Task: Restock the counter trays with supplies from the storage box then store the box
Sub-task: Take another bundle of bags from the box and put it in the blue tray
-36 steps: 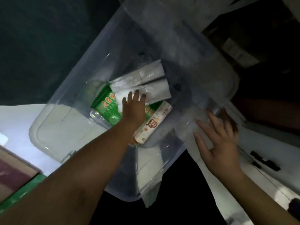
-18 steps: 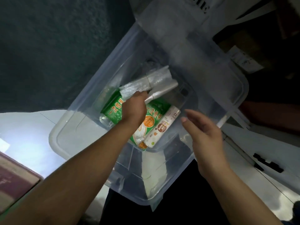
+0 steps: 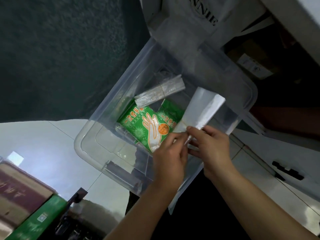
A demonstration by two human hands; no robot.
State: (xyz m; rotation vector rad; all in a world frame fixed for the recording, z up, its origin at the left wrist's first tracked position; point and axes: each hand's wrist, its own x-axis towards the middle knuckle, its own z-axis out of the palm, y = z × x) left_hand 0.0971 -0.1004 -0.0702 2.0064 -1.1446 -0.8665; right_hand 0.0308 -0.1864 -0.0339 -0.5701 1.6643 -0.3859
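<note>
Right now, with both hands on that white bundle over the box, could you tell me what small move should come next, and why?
Probably lift the white bundle clear of the clear storage box and toward the counter trays. Both the left hand and right hand already pinch its near end above the rim, while the green glove packs and another wrapped bundle lie inside for later trips.

Dim overall, cool blue-green cast. Brightest zones: pale floor [image 3: 43, 144] at left with a small square glare patch, and white bundle [image 3: 202, 110] in both hands. Soft sheen along rim of clear box [image 3: 107, 108]. Deep shadow under the box and in the upper-right recess. Slight motion blur on left hand [image 3: 168, 160] and right hand [image 3: 210, 148]. Strong wide-angle bending and tilt at edges. Lower-left cartons [image 3: 20, 193] soft, unfocused.
</note>
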